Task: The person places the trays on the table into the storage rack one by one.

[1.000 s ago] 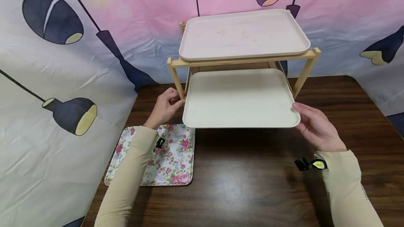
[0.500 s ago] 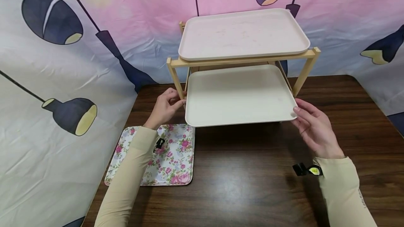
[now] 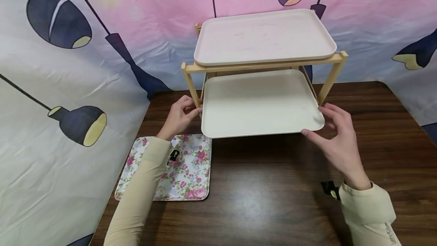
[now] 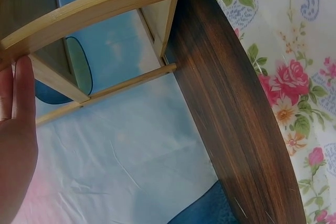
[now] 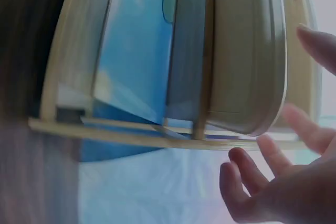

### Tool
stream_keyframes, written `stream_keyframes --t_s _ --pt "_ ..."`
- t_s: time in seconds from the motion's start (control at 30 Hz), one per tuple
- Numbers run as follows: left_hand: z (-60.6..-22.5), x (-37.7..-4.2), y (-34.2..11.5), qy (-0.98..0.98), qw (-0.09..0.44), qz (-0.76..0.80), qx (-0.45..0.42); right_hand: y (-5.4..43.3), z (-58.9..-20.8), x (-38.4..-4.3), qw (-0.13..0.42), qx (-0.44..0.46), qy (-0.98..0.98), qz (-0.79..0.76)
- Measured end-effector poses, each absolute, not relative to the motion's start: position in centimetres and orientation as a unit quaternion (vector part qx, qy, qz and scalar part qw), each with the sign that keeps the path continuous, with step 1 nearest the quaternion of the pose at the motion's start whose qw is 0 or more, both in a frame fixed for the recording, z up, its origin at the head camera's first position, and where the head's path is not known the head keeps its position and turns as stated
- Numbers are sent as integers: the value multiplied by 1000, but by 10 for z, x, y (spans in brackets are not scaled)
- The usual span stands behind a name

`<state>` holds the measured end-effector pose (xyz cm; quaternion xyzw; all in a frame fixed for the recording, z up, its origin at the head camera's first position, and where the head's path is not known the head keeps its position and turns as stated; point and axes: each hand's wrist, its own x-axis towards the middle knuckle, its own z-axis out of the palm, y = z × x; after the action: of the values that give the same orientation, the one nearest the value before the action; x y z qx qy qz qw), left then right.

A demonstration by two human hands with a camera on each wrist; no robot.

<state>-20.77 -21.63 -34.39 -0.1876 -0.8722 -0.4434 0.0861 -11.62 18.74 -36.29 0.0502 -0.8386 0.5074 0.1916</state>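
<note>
Lower cream tray [image 3: 261,103] in the wooden rack [image 3: 266,65], near the surface's [image 3: 259,193] back edge. My right hand [image 3: 339,145] spreads at the tray's front-right corner; my left hand [image 3: 179,117] pinches a post [image 3: 191,86], its lower end visible only from the left wrist.

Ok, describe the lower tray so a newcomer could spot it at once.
On the dark table stands a wooden rack, topped by the upper tray. Below that, the lower tray juts out in front. It is cream, not pinkish like its neighbour, with the right hand at its near corner.
</note>
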Motion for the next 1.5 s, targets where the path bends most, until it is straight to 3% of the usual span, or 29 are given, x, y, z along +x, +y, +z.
stream_keyframes --t_s 0.17,0.73,1.5 --pt "-337 -203 -214 -873 85 -443 -184 173 -364 -111 263 100 -859 427" --pt "-336 -202 -213 -875 87 -440 -184 155 -378 -119 369 76 -849 371" --pt "-334 -201 -213 -872 84 -448 -177 139 -377 -160 363 14 -875 319"
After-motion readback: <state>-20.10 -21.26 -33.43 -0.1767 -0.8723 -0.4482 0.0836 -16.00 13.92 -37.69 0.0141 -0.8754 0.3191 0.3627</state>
